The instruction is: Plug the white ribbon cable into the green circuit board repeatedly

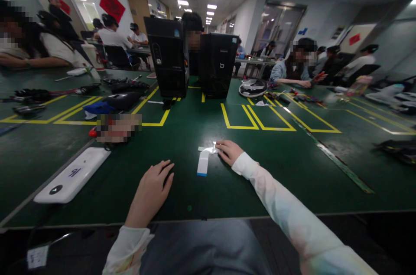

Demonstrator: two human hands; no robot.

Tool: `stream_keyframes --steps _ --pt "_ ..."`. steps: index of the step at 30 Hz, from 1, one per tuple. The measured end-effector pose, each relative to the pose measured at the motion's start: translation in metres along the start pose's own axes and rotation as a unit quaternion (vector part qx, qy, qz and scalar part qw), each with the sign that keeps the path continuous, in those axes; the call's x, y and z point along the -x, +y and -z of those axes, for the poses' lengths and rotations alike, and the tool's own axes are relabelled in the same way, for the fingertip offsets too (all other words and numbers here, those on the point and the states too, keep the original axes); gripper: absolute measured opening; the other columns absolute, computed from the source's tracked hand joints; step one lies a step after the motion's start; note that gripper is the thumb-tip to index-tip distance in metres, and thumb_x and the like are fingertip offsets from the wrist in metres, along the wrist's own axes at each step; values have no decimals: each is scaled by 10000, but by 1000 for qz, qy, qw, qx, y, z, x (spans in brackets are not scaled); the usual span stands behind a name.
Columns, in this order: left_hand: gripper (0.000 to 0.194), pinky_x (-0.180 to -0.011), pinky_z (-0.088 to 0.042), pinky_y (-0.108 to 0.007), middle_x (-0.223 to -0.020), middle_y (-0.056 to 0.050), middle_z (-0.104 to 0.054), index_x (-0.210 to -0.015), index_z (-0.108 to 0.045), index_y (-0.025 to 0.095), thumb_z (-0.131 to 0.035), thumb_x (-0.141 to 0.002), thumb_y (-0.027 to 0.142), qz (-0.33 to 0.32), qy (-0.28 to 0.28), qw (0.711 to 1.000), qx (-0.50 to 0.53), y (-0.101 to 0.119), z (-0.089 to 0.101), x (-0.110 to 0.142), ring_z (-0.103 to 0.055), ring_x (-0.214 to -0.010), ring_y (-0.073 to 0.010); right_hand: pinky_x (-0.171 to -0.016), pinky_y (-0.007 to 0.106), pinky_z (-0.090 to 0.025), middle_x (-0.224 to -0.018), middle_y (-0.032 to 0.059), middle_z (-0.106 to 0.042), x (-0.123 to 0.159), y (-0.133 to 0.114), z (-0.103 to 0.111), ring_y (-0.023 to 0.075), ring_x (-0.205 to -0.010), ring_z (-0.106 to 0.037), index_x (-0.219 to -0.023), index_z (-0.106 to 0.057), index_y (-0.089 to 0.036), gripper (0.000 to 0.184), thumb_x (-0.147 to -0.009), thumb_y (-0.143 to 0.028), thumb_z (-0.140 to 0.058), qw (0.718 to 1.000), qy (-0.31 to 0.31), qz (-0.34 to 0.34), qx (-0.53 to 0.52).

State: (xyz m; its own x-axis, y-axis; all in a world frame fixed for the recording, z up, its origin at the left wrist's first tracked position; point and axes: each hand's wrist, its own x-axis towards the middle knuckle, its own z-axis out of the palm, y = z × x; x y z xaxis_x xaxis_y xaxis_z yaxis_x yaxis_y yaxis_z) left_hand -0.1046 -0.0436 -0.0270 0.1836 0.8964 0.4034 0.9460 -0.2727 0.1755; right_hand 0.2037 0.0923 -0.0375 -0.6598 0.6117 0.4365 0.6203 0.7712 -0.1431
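"Flat white ribbon cable (203,163), blue-tipped at its near end: where does it lie?"

"On the green tabletop (182,197), between the two hands, its far end beside the right hand's fingertips."

"Is the right hand (229,152) grasping it?"

"Its fingers are together, touching the shiny far end — whether they pinch or only press, I can't tell."

"And the left hand (152,186)?"

"Released: palm down over the tabletop, fingers loosely bent, apart from the cable."

"What's beyond that hand?"

"To its left, a white oblong device (73,175) (it carries a dark handwritten mark) lies at a slant. Past that are a blurred-out object with a red tip and a blue cloth item (97,109)."

"Farther out?"

"Yellow tape outlines (240,127), then two black computer towers (169,58) standing upright, side by side with a gap. A person (193,32) shows behind them; to the right, a coiled cable bundle (252,88) lies near another seated person (292,67)."
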Motion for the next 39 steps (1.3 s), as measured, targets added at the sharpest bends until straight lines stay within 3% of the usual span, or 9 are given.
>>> stream_keyframes --steps 4,7,29,34,39 --pt "405 -1041 -404 -458 -1282 -123 -599 -1219 -601 149 -380 -942 347 3 -3 1000 2 0 1 -1 -552 -1179 -262 -946 416 -462 -1238 112 -596 -5 -40 -5 224 -1125 -537 -1200 -583 -171 327 -896 -242 -485 994 1 78 -78" --pt "395 -1034 -413 -446 -1266 -122 -609 -1207 -609 147 -385 -940 334 9 1 1000 6 0 1 -2 -561 -1166 -256 -958 430 -445 -1280 112 -569 -4 -53 -3 234 -1150 -515 -1236 -555 -176 378 -866 -250 -528 990 -14 100 -101" --pt "408 -1027 -426 -469 -1266 -121 -614 -1202 -614 159 -387 -931 361 15 -1 1000 19 -1 2 -2 -569 -1163 -260 -938 407 -448 -1257 122 -565 -1 -76 19 218 -1141 -518 -1232 -551 -188 387 -845 -197 -537 983 -44 122 -133" --pt "403 -1025 -428 -466 -1263 -121 -616 -1199 -616 164 -391 -927 358 16 -1 1000 21 0 3 -2 -573 -1159 -260 -953 422 -452 -1305 136 -521 2 -67 20 238 -1173 -500 -1313 -497 -183 451 -864 -230 -519 992 -34 81 -96" --pt "399 -1024 -426 -471 -1261 -117 -619 -1201 -615 176 -387 -927 355 18 3 999 27 1 4 -2 -572 -1163 -255 -951 472 -453 -1250 171 -541 20 -22 31 277 -1120 -522 -1287 -530 -149 420 -925 -339 -436 997 33 -73 2"
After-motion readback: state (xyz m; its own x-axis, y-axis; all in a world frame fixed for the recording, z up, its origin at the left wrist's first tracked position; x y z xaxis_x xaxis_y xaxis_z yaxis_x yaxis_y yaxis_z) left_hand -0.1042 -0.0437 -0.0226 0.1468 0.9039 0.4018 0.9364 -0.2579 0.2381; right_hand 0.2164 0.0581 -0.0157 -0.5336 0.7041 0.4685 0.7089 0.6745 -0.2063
